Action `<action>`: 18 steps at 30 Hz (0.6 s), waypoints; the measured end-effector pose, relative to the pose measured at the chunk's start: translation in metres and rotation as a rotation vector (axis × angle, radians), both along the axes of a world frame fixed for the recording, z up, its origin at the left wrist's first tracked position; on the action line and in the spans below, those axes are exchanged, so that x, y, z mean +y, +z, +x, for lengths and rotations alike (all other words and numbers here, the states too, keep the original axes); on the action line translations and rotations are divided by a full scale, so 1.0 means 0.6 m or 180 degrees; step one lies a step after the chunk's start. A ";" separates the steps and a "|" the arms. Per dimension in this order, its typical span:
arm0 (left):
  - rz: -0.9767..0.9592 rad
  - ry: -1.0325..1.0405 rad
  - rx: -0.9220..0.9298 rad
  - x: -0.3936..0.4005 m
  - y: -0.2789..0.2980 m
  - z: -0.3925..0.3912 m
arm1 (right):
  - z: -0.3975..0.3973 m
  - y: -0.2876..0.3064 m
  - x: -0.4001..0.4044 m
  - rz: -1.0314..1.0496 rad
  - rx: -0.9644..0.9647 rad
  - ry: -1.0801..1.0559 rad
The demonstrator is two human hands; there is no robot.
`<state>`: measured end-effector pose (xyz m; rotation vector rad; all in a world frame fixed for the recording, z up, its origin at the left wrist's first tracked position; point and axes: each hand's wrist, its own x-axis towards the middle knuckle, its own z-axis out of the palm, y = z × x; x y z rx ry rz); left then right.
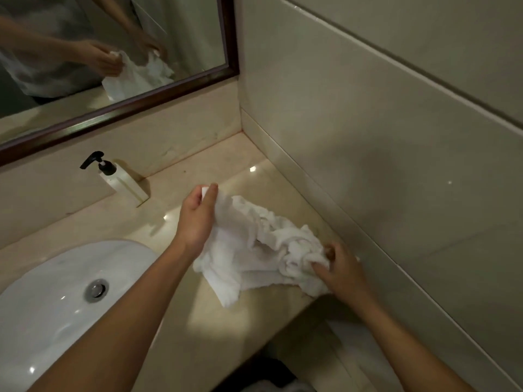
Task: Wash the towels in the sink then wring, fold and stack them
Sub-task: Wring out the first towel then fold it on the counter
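A white towel (254, 250) is held over the stone counter (175, 321), bunched up and full of wrinkles. One end of it is pinched by the left hand (198, 219), with the fingers and thumb curled around the cloth. That end is lifted up. The other end is gripped by the right hand (339, 273), low down by the front edge of the counter, close to the tiled wall (396, 137). The towel is stretched between the two hands, and a loose corner hangs down below the left hand and lies on the counter.

A white sink (51, 301) is set into the counter, to the left of the left hand. A round metal drain (96, 290) is seen in its bottom. A white soap bottle (124, 182) with a black pump is placed beyond the left hand, by the back wall. Above it a mirror (85, 52) with a dark frame is hung, and both hands and the towel are shown in it.
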<state>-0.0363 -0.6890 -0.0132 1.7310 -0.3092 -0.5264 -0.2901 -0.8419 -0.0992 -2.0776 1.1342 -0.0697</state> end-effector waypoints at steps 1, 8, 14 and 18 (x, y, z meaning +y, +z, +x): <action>0.0004 -0.0035 0.0048 -0.002 0.000 0.001 | 0.009 0.008 -0.005 0.0342 -0.0182 -0.0165; 0.0274 -0.0561 0.0066 -0.013 -0.008 -0.028 | 0.077 0.056 -0.028 0.2119 -0.0463 -0.0666; 0.0322 -0.0088 0.0297 0.008 -0.012 -0.004 | 0.059 0.082 -0.036 0.1756 -0.1557 -0.0631; -0.0196 0.0147 0.1277 0.048 -0.003 0.044 | 0.047 0.099 -0.018 0.2075 -0.1166 -0.0245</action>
